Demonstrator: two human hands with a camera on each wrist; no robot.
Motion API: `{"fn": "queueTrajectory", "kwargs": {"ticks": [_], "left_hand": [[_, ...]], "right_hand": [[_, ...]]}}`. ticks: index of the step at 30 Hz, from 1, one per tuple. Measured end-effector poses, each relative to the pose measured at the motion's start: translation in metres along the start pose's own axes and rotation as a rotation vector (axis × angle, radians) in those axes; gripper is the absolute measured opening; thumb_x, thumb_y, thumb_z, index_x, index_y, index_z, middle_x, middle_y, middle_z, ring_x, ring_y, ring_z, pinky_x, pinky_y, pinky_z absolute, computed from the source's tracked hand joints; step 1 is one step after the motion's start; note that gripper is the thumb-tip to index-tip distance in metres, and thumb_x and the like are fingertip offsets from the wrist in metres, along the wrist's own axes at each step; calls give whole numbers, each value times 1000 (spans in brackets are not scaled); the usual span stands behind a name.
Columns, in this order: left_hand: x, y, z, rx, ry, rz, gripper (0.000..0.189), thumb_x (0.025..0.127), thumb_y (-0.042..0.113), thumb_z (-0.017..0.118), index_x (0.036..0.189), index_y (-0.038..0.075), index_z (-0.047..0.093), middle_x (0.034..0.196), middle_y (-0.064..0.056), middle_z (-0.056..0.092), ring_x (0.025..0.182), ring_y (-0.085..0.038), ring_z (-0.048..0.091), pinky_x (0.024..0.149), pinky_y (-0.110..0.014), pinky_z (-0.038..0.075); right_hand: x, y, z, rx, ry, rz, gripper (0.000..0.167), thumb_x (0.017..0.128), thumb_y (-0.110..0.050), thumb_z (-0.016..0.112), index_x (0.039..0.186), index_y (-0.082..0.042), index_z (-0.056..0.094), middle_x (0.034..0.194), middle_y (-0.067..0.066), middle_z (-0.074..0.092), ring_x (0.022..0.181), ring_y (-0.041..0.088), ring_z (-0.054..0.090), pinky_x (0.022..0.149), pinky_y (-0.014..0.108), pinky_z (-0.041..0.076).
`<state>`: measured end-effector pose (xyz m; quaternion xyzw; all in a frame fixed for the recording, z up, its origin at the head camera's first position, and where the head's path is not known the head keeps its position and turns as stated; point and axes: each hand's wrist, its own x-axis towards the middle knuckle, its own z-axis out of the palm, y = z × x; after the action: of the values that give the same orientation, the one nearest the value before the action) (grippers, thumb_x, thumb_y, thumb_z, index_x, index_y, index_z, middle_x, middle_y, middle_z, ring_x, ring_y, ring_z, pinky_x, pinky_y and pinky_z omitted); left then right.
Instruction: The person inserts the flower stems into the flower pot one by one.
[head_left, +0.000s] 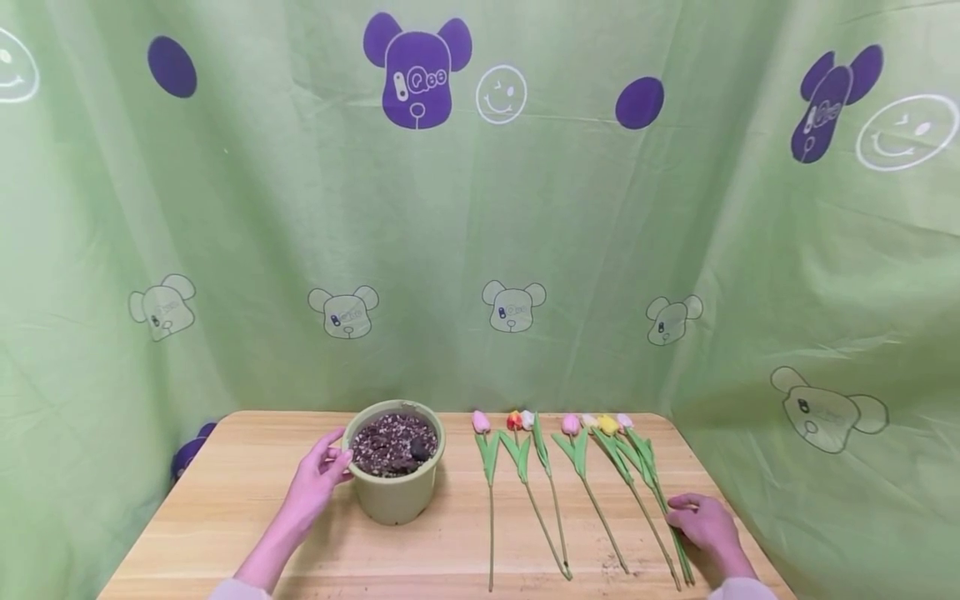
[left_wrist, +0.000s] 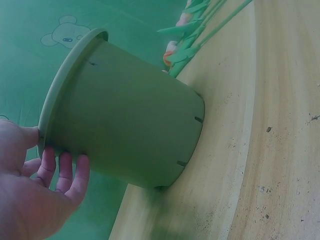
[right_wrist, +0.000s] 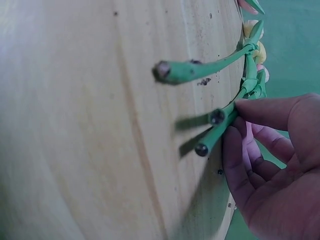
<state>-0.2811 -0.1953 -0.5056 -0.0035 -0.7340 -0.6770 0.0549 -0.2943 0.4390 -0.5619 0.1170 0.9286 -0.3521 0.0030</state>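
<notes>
A green flower pot (head_left: 395,502) filled with dark, speckled soil (head_left: 378,446) stands upright on the table. My left hand (head_left: 311,487) holds it at the left side of its rim. In the left wrist view, the thumb meets the rim and curved fingertips touch the pot wall (left_wrist: 125,110) below. At the far right, my right hand (head_left: 705,522) pinches two green stems of artificial tulips (head_left: 651,467) between thumb and fingers. Their cut stem ends (right_wrist: 202,149) stick out past the fingers, just off the wood in the right wrist view.
Between pot and right hand lie several more tulips: a pink one (head_left: 481,422), a red-orange one (head_left: 514,420), a white one (head_left: 528,420) and another pink one (head_left: 571,425). Dark crumbs dot the wooden table (head_left: 225,483). Green printed curtains (head_left: 420,217) hang behind and beside it.
</notes>
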Motion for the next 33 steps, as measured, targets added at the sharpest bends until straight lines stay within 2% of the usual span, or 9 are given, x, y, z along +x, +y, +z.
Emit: {"fn": "queueTrajectory", "kwargs": {"ticks": [5,15,20,25,27,33], "left_hand": [[0,0,0,8,0,-1,56,105,3,54,157,0,35,112,-16,57,98,-13,66,96,-30,63],[2,-2,1,1,-9,1,56,105,3,54,158,1,35,111,-14,56,100,-14,66,96,-29,63],[1,-2,0,4,-5,-2,56,105,4,54,158,1,35,112,-14,56,102,-16,66,97,-29,62],[1,-1,-1,15,-1,-3,56,106,4,53,158,1,34,111,-13,56,101,-15,66,99,-32,62],[2,-1,-1,16,0,-4,56,105,4,53,158,1,34,110,-12,56,100,-14,66,98,-32,62],[2,-2,-1,18,-1,-2,55,106,3,53,158,1,35,109,-11,55,100,-14,66,97,-29,63]], "right_hand": [[0,-1,0,-12,3,-10,42,85,-18,74,121,3,70,117,30,69,105,43,65,88,59,54],[-1,-1,0,-19,17,-17,38,85,-14,72,118,6,69,104,24,72,95,36,67,75,42,55],[-2,-3,-3,42,37,-13,39,88,-11,67,122,8,67,100,18,74,88,27,67,68,32,55],[1,-7,-6,153,54,-31,44,92,-7,60,130,15,58,101,24,72,81,22,70,68,33,65],[1,-8,-7,217,50,-26,46,95,-6,58,134,16,53,104,28,70,82,23,71,69,33,67],[-4,-22,-11,316,64,-14,48,99,-6,61,141,14,49,117,32,68,83,21,72,70,30,66]]}}
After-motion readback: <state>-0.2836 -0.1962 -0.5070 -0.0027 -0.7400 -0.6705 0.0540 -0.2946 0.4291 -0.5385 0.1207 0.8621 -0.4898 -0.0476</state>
